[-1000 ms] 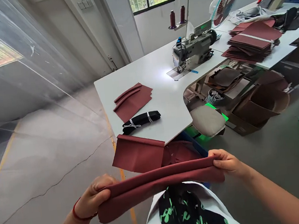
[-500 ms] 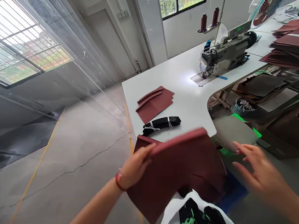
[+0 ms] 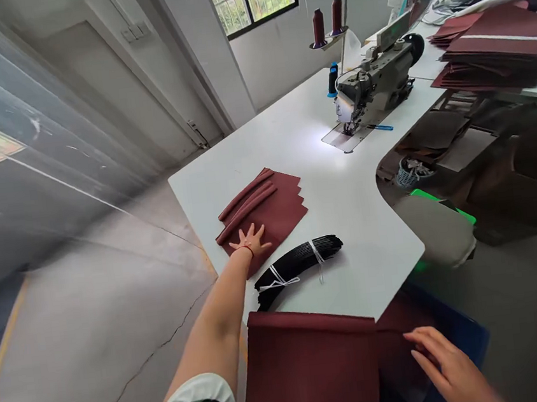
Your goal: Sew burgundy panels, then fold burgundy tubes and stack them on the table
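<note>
Panels (image 3: 282, 201) under left hand (image 3: 252, 240) (spread), one bundle (image 3: 298, 260), two maroon spools (image 3: 319, 28).

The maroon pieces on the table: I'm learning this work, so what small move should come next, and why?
Probably pinch the top maroon piece with the left hand, which lies spread on it; the right hand looks empty.

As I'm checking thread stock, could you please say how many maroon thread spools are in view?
2: the left spool and the right spool, both on the raised two-plate stand. Others may be hidden behind the grey metal sewing machine.
</note>
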`<state>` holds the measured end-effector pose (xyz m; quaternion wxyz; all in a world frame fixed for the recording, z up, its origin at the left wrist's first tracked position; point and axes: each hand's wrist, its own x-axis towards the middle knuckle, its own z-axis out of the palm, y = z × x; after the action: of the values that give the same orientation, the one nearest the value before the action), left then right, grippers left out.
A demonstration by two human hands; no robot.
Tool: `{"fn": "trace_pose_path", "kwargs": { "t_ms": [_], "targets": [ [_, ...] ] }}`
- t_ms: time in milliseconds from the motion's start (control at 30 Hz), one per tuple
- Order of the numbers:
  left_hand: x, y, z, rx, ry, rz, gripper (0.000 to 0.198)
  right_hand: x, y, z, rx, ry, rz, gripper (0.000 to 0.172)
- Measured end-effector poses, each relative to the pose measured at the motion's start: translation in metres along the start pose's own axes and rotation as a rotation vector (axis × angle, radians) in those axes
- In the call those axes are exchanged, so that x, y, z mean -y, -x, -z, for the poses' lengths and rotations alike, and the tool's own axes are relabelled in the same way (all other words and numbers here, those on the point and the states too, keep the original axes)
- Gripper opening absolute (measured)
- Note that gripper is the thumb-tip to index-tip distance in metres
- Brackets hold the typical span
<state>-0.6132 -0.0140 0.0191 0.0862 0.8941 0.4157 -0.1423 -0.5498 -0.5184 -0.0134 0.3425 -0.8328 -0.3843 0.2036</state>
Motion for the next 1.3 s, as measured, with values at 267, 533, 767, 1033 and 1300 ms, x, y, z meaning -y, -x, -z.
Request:
{"fn": "trace_pose_path", "kwargs": {
  "t_ms": [267,533,767,1033,1300],
  "targets": [
    [-0.007,0.034,0.000,-0.085,0.075,-0.185,0.051,0.033,-0.108,-0.074,0.209,0.363,0.212,0.013],
    [-0.065,0.197,-0.130,-0.285,-0.005,-0.517,0.058,0.025,-0.174,-0.071,0.095,0.393,0.199,0.013],
    [-0.059,0.107,-0.108,-0.386,-0.089,-0.089,0.078,0.024,-0.219,-0.072,-0.067,0.303,0.098,0.018],
    [-0.097,0.098,-0.106,-0.569,-0.059,-0.313,0.071,-0.013,-0.249,-0.066,-0.241,0.163,-0.003,0.021],
    [-0.068,0.202,-0.182,-0.229,-0.066,-0.834,0.064,-0.017,-0.254,-0.053,-0.278,0.191,0.079,0.022]
  ]
}}
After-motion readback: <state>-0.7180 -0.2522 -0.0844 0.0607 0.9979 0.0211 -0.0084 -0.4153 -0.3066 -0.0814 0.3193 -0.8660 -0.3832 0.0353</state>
